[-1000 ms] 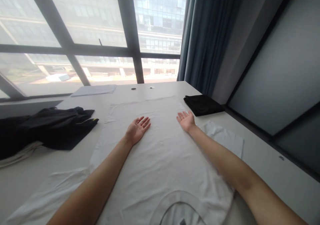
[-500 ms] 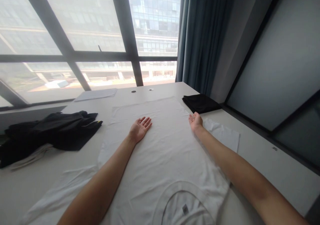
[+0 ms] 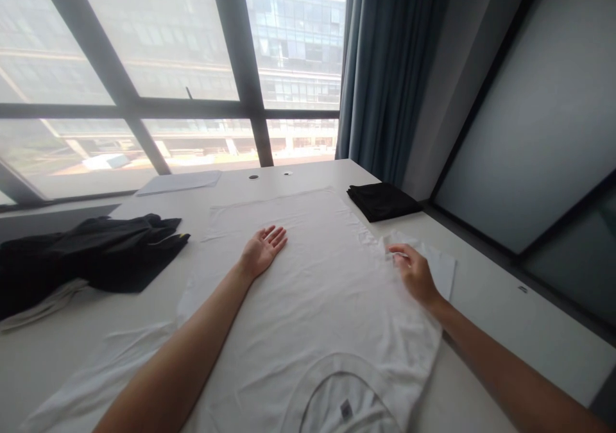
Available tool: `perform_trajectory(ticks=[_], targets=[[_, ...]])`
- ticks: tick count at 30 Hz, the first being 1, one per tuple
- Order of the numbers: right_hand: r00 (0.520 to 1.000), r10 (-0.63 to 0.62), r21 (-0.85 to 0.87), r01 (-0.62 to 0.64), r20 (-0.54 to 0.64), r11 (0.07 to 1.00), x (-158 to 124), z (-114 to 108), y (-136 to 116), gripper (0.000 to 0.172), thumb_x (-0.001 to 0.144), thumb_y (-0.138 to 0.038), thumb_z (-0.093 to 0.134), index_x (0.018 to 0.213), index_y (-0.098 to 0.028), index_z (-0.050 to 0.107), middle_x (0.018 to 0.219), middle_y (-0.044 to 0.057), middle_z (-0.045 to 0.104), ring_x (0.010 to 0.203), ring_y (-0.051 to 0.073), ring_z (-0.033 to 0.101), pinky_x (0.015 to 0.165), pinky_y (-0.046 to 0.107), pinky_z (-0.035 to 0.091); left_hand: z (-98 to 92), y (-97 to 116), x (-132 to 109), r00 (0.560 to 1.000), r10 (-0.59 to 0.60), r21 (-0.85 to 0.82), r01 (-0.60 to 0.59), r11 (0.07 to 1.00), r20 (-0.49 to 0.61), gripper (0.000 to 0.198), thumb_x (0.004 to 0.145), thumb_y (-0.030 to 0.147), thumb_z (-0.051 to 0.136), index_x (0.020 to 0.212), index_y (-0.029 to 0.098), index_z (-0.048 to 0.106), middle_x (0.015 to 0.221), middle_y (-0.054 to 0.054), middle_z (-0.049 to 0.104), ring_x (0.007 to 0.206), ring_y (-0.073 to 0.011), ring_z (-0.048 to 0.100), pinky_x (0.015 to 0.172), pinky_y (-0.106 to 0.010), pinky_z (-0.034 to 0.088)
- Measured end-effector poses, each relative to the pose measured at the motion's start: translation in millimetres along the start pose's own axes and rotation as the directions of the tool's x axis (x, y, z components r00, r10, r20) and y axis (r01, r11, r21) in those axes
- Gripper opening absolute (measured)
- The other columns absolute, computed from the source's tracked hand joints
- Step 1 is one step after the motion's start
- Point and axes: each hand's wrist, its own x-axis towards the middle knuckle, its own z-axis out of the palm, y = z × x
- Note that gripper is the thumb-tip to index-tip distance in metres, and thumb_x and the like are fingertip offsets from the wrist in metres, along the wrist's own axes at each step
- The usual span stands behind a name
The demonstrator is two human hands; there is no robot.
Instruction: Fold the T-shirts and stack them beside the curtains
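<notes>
A white T-shirt (image 3: 298, 292) lies spread on the table, its round collar toward me and its hem at the far end. My left hand (image 3: 262, 250) rests palm up on the middle of the shirt, fingers stretched out and holding nothing. At the shirt's right side, my right hand (image 3: 411, 271) has thumb and fingers bent together, pinching the white cloth near the side edge and sleeve. The exact fold between the fingertips is hard to make out. One sleeve (image 3: 115, 362) spreads to the left, partly under my left forearm.
Dark clothes (image 3: 96, 250) lie in a loose heap at the left. A folded black garment (image 3: 382, 201) sits at the far right, and a flat white item (image 3: 180, 181) at the far left. Windows and a blue curtain (image 3: 380, 67) stand behind the white table (image 3: 520, 330).
My right hand has turned over from palm up, come back toward me and rightward, and closed on the cloth at the shirt's right side. My left hand stays on the shirt.
</notes>
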Motion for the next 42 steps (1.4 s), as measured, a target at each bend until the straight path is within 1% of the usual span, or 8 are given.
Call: perform_trajectory(ticks=[4, 7, 10, 19, 25, 30, 36, 42], targets=[[0.837, -0.207, -0.157, 0.326, 0.507, 0.932, -28, 6, -21, 0.039, 0.098, -0.032, 0.046, 0.132, -0.027, 0.064, 0.14, 0.007, 0.061, 0.136, 0.025, 0.05, 0.118, 0.049, 0.036, -0.5, 1, 2, 1.0, 0.008, 0.006, -0.008, 1.0, 0.006, 0.031, 0.104, 0.024, 0.039, 0.126, 0.015, 0.058, 0.127, -0.019, 0.063, 0.111, -0.0249, 0.068, 0.083, -0.04, 0.063], [0.732, -0.139, -0.285, 0.422, 0.667, 0.861, -38, 18, -26, 0.058, 0.1, -0.041, 0.045, 0.154, -0.02, 0.041, 0.162, 0.011, 0.034, 0.152, 0.026, 0.024, 0.124, 0.053, 0.02, -1.2, 1, 3, 1.0, 0.006, 0.015, -0.006, 1.0, 0.009, 0.032, 0.104, 0.025, 0.039, 0.127, 0.014, 0.058, 0.127, -0.02, 0.063, 0.113, -0.0265, 0.068, 0.082, -0.041, 0.064], [0.673, -0.044, -0.362, 0.45, 0.738, 0.816, -40, 24, -21, 0.064, 0.101, -0.045, 0.045, 0.158, -0.017, 0.033, 0.165, 0.013, 0.024, 0.154, 0.026, 0.016, 0.125, 0.052, 0.015, -1.8, 2, 4, 1.0, 0.008, 0.027, -0.008, 1.0, 0.012, 0.034, 0.104, 0.024, 0.039, 0.129, 0.014, 0.058, 0.129, -0.021, 0.062, 0.114, -0.0269, 0.068, 0.081, -0.042, 0.065], [0.72, -0.012, -0.406, 0.405, 0.694, 0.819, -32, 14, -13, 0.06, 0.101, -0.043, 0.046, 0.156, -0.02, 0.038, 0.163, 0.013, 0.03, 0.153, 0.027, 0.022, 0.124, 0.053, 0.019, 1.9, -3, 2, 0.995, 0.101, 0.169, -0.103, 0.98, 0.021, 0.031, 0.101, 0.017, 0.042, 0.119, 0.012, 0.065, 0.13, -0.02, 0.064, 0.114, -0.0267, 0.068, 0.084, -0.038, 0.064], [0.818, -0.106, -0.353, 0.355, 0.565, 0.865, -30, 16, -12, 0.054, 0.101, -0.035, 0.042, 0.154, -0.022, 0.043, 0.16, 0.01, 0.039, 0.151, 0.025, 0.028, 0.123, 0.052, 0.024, 24.0, -20, -15, 0.963, 0.25, 0.442, -0.266, 0.856, 0.096, 0.025, 0.1, 0.018, 0.049, 0.11, 0.016, 0.071, 0.132, -0.015, 0.067, 0.13, -0.0258, 0.058, 0.102, -0.036, 0.053], [0.787, -0.049, -0.404, 0.368, 0.616, 0.837, -35, 20, -2, 0.055, 0.102, -0.037, 0.042, 0.154, -0.019, 0.041, 0.162, 0.012, 0.034, 0.153, 0.025, 0.023, 0.123, 0.051, 0.021, 37.7, -39, -40, 0.927, 0.23, 0.552, -0.363, 0.75, 0.298, 0.022, 0.099, 0.027, 0.053, 0.108, 0.024, 0.073, 0.134, -0.008, 0.067, 0.149, -0.0201, 0.034, 0.12, -0.036, 0.031], [0.766, -0.009, -0.471, 0.404, 0.643, 0.784, -42, 24, 4, 0.056, 0.103, -0.042, 0.039, 0.154, -0.02, 0.041, 0.163, 0.015, 0.029, 0.154, 0.027, 0.019, 0.123, 0.056, 0.015, 23.6, -62, -44, 0.833, 0.12, 0.754, -0.542, 0.371, 0.54, 0.019, 0.093, 0.04, 0.061, 0.101, 0.03, 0.075, 0.142, -0.006, 0.061, 0.152, -0.0235, 0.026, 0.124, -0.045, 0.001], [0.768, 0.035, -0.517, 0.395, 0.639, 0.76, -41, 24, -6, 0.057, 0.104, -0.043, 0.036, 0.156, -0.02, 0.038, 0.165, 0.014, 0.025, 0.154, 0.028, 0.016, 0.123, 0.057, 0.013, 23.9, -60, -43, 0.859, 0.093, 0.786, -0.5, 0.363, 0.504, 0.026, 0.095, 0.043, 0.058, 0.105, 0.028, 0.076, 0.144, -0.009, 0.059, 0.152, -0.0234, 0.026, 0.125, -0.045, 0.01]])
